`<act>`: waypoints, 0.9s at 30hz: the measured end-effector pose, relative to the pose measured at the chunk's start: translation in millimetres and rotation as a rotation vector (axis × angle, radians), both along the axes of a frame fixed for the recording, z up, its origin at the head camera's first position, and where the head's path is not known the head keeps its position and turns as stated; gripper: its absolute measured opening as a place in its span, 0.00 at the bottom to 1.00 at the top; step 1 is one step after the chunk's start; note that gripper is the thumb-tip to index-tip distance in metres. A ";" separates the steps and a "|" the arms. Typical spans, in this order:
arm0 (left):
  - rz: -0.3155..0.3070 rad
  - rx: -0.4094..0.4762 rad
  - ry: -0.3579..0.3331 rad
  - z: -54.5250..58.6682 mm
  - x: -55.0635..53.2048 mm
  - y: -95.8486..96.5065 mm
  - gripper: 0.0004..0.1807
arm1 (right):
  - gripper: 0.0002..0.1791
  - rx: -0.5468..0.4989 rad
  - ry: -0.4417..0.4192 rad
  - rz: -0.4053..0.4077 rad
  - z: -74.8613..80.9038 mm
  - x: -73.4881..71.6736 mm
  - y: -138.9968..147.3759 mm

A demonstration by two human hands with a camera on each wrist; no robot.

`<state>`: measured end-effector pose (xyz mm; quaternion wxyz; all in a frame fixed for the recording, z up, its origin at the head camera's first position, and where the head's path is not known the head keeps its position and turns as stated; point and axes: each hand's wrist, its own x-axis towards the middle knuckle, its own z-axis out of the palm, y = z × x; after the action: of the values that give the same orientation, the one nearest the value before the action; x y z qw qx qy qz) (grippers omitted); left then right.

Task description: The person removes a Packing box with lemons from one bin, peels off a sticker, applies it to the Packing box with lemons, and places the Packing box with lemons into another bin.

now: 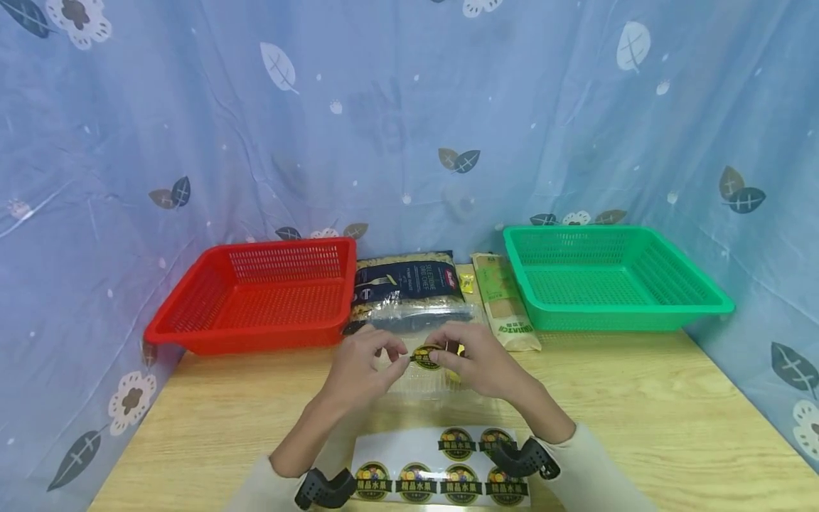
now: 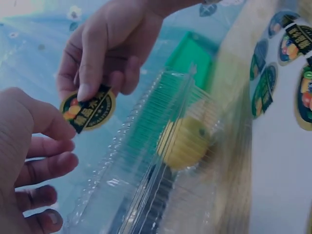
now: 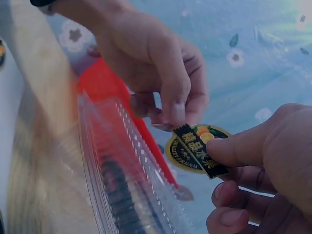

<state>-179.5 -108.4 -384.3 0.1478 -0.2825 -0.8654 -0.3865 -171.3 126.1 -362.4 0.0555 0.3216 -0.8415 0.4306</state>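
Note:
A round black-and-gold fruit label sticker is held up between both hands, over a clear plastic clamshell box. My right hand pinches it, the thumb lying on its printed face in the right wrist view. At the end of the sticker's dark band, the thumb and index finger of my left hand pinch its edge. A round yellow fruit shows through the clear plastic in the left wrist view. Nearer my body lies a white sheet bearing several matching stickers, partly under the right wrist's black band.
On the left stands a red basket, on the right a green basket. Between them, behind the box, lie a pasta bag, a small yellow packet and a long green-and-tan package. A blue patterned curtain encloses the table.

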 end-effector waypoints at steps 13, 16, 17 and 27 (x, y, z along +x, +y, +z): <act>0.026 0.056 -0.078 -7.4 -21.0 17.0 0.05 | 0.06 0.030 0.027 -0.121 -16.3 -26.1 -3.7; 0.065 0.027 -0.098 -8.9 -24.8 20.0 0.05 | 0.05 0.050 0.054 -0.152 -18.7 -29.6 -6.1; 0.077 0.016 -0.108 -9.0 -25.9 20.8 0.05 | 0.05 0.056 0.059 -0.164 -19.4 -30.5 -7.0; 0.134 -0.148 -0.151 -5.3 -33.5 28.9 0.05 | 0.05 0.114 0.042 -0.274 -20.4 -34.8 -14.3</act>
<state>-213.0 -79.4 -389.6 0.0864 -0.2041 -0.9172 -0.3311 -206.0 111.8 -382.8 0.1132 0.2152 -0.8993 0.3635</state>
